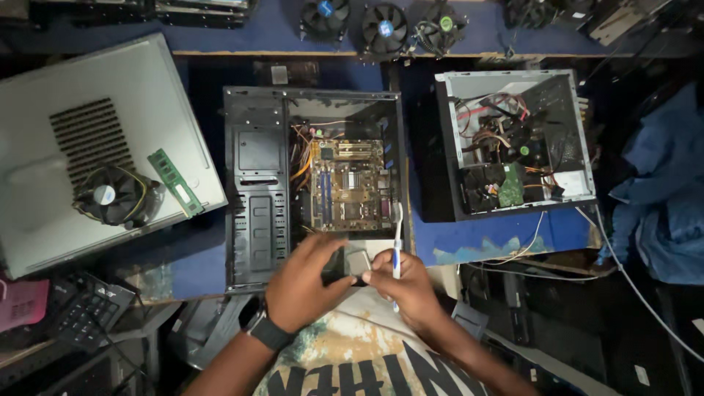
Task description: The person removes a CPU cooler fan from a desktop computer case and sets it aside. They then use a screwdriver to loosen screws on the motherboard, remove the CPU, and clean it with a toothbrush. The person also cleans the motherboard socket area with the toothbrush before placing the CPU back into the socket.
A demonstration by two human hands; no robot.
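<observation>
Left hand and right hand together pinch a small square chip over the near edge of the open computer case. Right fingers also clamp a blue-and-white toothbrush. Motherboard remains mounted; chip is out. Cooler fan and memory stick lie aside on the side panel.

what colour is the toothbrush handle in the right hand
White with blue, seen in the head view: toothbrush in the right hand.
</observation>
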